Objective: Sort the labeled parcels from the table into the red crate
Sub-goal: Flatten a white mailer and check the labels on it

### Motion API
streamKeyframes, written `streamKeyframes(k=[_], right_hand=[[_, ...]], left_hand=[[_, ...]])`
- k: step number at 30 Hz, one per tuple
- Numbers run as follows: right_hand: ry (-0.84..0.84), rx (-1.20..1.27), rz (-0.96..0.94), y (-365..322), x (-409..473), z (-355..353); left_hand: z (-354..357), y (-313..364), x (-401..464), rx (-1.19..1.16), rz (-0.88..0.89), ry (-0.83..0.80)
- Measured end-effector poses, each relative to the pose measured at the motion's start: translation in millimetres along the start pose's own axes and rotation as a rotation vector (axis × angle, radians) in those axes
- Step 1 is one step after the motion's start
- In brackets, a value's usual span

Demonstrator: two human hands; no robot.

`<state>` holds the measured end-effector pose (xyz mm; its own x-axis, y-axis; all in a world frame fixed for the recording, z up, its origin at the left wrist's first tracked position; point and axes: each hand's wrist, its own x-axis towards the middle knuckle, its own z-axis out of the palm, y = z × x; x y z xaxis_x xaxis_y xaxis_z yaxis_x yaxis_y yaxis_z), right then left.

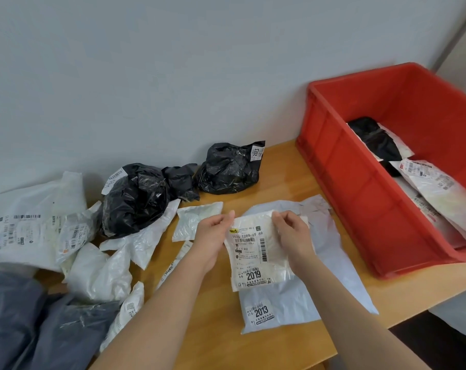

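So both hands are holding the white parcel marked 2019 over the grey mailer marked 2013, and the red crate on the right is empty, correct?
Not quite: the red crate is not empty. The head view shows parcels already lying in it, a black one and white labeled ones. The rest holds: the left hand and right hand hold the white parcel marked 2019 over the grey mailer marked 2013.

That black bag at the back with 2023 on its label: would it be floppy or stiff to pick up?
Probably floppy: the black bag is crumpled, creased film slumped into a lump. It looks light for its bulk, though its contents are hidden. The glossy plastic may be slippery, so pinching a fold seems safer. It is unlikely to roll.
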<state>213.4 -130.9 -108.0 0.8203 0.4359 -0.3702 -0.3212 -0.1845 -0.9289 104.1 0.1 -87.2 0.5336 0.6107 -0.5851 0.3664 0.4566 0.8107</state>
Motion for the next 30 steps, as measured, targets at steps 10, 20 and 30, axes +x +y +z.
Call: streamKeyframes(k=[10, 20, 30], right_hand=[[-0.109, 0.394, 0.289, -8, 7, -6], [-0.214, 0.117, 0.356, -6, 3, -16], [-0.211, -0.096, 0.269, 9, 0, -32]], left_hand=[[-6, 15, -2, -0.015, -0.029, -0.157], [4, -6, -1, -0.028, -0.011, -0.075], [19, -17, 4, -0.136, -0.139, -0.081]])
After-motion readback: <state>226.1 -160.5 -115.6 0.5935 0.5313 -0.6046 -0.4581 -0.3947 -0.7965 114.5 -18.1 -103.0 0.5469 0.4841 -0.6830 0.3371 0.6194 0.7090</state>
